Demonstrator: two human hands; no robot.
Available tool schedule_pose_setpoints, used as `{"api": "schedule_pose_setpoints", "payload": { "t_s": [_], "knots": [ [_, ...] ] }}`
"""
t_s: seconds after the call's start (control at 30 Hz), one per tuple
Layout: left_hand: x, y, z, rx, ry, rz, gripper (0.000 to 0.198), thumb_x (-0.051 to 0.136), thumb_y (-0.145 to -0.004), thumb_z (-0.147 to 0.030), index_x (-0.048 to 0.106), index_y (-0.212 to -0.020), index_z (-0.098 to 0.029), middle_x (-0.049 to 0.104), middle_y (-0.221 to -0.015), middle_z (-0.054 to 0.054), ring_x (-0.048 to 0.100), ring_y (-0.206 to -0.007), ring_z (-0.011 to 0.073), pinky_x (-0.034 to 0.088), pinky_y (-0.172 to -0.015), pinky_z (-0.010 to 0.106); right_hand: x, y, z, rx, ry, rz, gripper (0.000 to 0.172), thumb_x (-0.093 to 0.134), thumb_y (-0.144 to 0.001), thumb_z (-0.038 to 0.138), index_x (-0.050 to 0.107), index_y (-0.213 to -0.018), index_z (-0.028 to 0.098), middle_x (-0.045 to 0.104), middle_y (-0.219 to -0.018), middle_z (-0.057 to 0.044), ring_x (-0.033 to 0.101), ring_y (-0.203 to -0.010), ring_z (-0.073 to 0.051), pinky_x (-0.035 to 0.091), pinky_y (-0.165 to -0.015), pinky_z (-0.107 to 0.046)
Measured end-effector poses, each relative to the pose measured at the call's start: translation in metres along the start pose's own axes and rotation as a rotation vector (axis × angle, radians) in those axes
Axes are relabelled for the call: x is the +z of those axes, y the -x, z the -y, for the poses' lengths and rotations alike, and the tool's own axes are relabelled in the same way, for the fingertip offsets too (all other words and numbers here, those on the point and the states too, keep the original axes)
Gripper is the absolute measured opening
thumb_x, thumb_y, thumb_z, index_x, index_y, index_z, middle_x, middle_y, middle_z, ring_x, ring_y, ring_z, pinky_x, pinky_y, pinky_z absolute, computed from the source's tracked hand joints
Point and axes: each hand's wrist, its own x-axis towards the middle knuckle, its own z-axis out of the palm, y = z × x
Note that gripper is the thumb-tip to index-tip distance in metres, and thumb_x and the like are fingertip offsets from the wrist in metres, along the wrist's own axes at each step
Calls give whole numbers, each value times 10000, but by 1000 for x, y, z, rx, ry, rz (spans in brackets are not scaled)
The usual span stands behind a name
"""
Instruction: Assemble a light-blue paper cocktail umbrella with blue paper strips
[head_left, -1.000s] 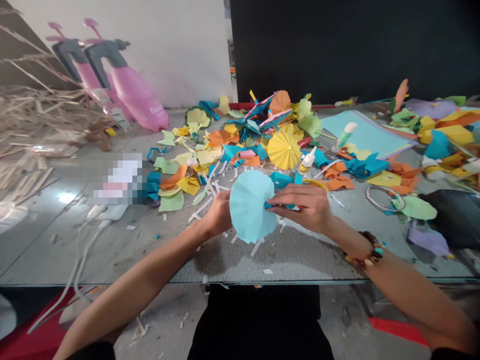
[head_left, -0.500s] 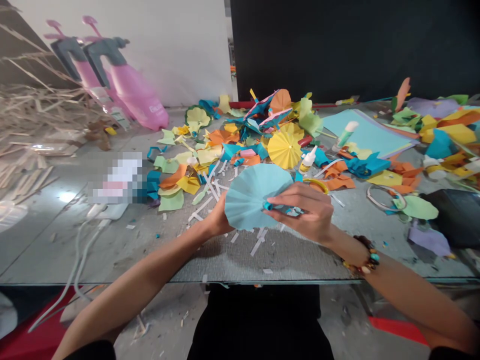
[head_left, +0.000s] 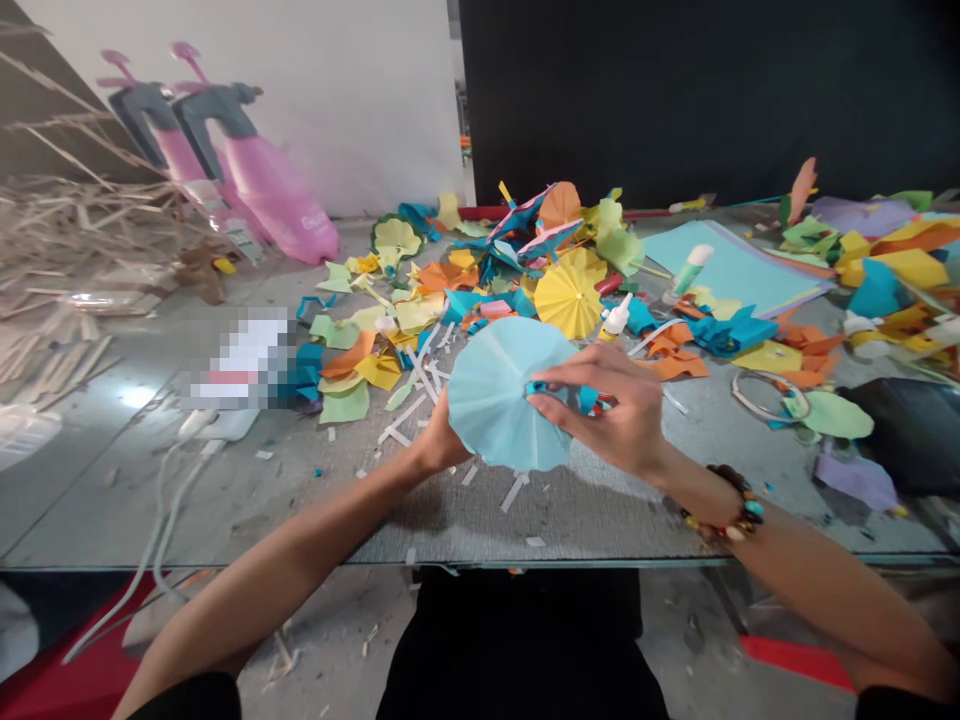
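A light blue pleated paper disc is held up above the near part of the table. My left hand grips it from behind at its left edge, with most of the fingers hidden by the paper. At the disc's centre, my right hand pinches a small dark-teal paper roll between thumb and fingertips, against the paper. A beaded bracelet circles the right wrist. Just beyond the right hand lie a small white glue bottle and a yellow pleated paper disc.
Coloured paper scraps spread across the table's middle. Pink spray bottles stand at the back left, near thin wooden sticks. A glue stick rests by stacked paper sheets. White cables hang over the front edge.
The light blue disc has tilted to face me more squarely, its top edge rising slightly. My right fingertips have moved a little upward with the small roll at its centre.
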Motion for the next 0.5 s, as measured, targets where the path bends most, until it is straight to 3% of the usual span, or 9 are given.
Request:
{"api": "schedule_pose_setpoints", "payload": {
  "t_s": [0.1, 0.2, 0.27, 0.3, 0.33, 0.37, 0.43, 0.5],
  "knots": [
    [-2, -6, 4, 11, 64, -45, 277, 722, -780, -468, 689, -821, -196, 662, -662, 44, 602, -644, 199, 567, -726, 375, -5, -12, 3, 83, 10, 51, 111, 779, -856, 273, 772, -962, 239, 752, -878, -26, 682, -820, -186, 507, -772, -351],
    [-13, -17, 6, -26, 78, -210, 388, 758, -780, -422, 644, -1057, -176, 703, -918, 64, 638, -788, 180, 549, -749, 333, -7, -21, 3, 170, -12, 91, 102, 763, -868, 294, 775, -949, 232, 750, -874, -22, 681, -812, -180, 509, -776, -335],
    [-23, -26, -1, -68, 81, -600, 302, 703, -853, -413, 620, -1061, -209, 683, -976, 37, 624, -828, 143, 520, -736, 297, -7, -28, 1, 240, -52, 117, 122, 758, -871, 321, 778, -937, 221, 745, -844, -18, 671, -770, -168, 507, -741, -315],
    [-29, -30, -7, -70, 71, -738, 241, 688, -880, -396, 622, -1030, -219, 674, -964, 19, 611, -826, 125, 503, -731, 288, -7, -32, -1, 274, -71, 131, 143, 760, -868, 340, 780, -930, 214, 746, -835, -19, 662, -747, -163, 503, -716, -306],
    [-34, -33, -16, -34, 49, -767, 193, 681, -896, -375, 631, -1004, -224, 670, -953, 7, 603, -832, 116, 496, -739, 289, -6, -36, -3, 302, -83, 143, 164, 766, -860, 359, 782, -919, 207, 749, -829, -22, 651, -726, -160, 495, -689, -299],
    [-38, -37, -27, 25, -1, -749, 143, 661, -910, -358, 651, -965, -226, 675, -927, 2, 601, -828, 117, 496, -755, 296, -6, -40, -5, 324, -90, 161, 184, 775, -848, 373, 785, -911, 200, 755, -830, -27, 642, -711, -157, 488, -671, -295],
    [-45, -44, -50, 65, -146, -514, 95, 661, -905, -316, 705, -935, -237, 717, -911, -1, 627, -861, 138, 500, -828, 317, -5, -49, -8, 344, -93, 210, 204, 787, -831, 384, 790, -898, 192, 759, -812, -31, 630, -688, -153, 472, -650, -290],
    [-49, -50, -69, 21, -238, -314, 89, 676, -892, -287, 750, -924, -249, 754, -905, -6, 650, -900, 156, 499, -873, 319, -4, -56, -10, 337, -95, 273, 199, 776, -837, 386, 795, -888, 195, 754, -784, -25, 629, -682, -150, 454, -638, -286]
  ]
}}
